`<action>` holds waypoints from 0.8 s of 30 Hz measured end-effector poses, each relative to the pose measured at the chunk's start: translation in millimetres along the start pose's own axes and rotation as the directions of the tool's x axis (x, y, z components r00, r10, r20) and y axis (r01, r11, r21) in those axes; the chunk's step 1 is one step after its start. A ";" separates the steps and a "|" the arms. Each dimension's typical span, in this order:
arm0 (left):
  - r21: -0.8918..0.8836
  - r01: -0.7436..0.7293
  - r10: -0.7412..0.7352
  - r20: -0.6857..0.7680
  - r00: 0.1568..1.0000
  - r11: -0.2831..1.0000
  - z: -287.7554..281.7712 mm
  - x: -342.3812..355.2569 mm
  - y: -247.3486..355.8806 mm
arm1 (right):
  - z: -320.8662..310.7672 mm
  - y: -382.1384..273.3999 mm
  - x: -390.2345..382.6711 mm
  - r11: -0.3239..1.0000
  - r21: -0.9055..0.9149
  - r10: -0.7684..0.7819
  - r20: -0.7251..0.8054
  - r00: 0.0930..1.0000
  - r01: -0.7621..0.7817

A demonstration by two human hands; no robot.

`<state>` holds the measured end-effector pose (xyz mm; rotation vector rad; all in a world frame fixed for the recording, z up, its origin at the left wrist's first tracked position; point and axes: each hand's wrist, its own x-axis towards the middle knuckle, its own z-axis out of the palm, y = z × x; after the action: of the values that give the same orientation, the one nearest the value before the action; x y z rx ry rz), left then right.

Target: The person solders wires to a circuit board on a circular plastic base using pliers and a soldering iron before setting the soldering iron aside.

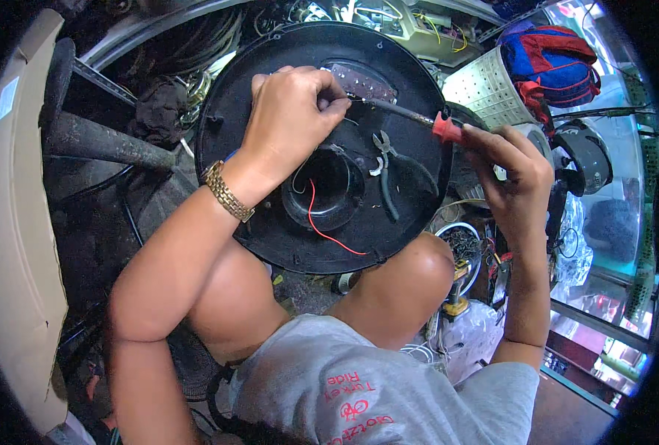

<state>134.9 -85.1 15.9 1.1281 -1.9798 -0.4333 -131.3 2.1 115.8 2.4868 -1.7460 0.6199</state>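
Note:
A round black plastic housing [263,230] rests over my knees, with a dark board with small pale dots [366,80] in its upper part. My left hand [292,119] is pinched at the board's left edge; what its fingertips hold is unclear. My right hand [511,170] grips a red-handled soldering iron [448,127], whose dark shaft reaches toward my left fingertips. Below lie cutting pliers [392,185] and a loose red wire [315,219] crossing the central recess.
A cardboard sheet [18,245] stands at left, beside a dark metal post [122,144]. At right are a perforated white basket [481,85], a red-and-blue bag [548,67] and a yellow power tool [455,300]. Cables and parts [396,22] lie beyond the housing.

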 end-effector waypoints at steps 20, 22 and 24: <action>-0.081 0.091 -0.087 0.051 0.995 0.993 -0.3 0.4 -2.3 | -10.0 -20.3 8.2 0.959 -0.259 -0.107 0.032 0.994 0.112; -0.081 0.111 -0.106 0.066 0.992 0.990 -1.0 1.4 -0.7 | -14.2 -23.6 11.7 0.949 -0.286 -0.128 0.042 0.991 0.134; -0.091 0.119 -0.112 0.071 0.991 0.989 -1.0 1.6 -0.1 | -18.6 -26.1 16.7 0.937 -0.312 -0.149 0.052 0.988 0.158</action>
<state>135.3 -86.4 17.2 1.1854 -1.9347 -0.6262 -108.3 1.4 143.6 2.3835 -1.5000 0.2691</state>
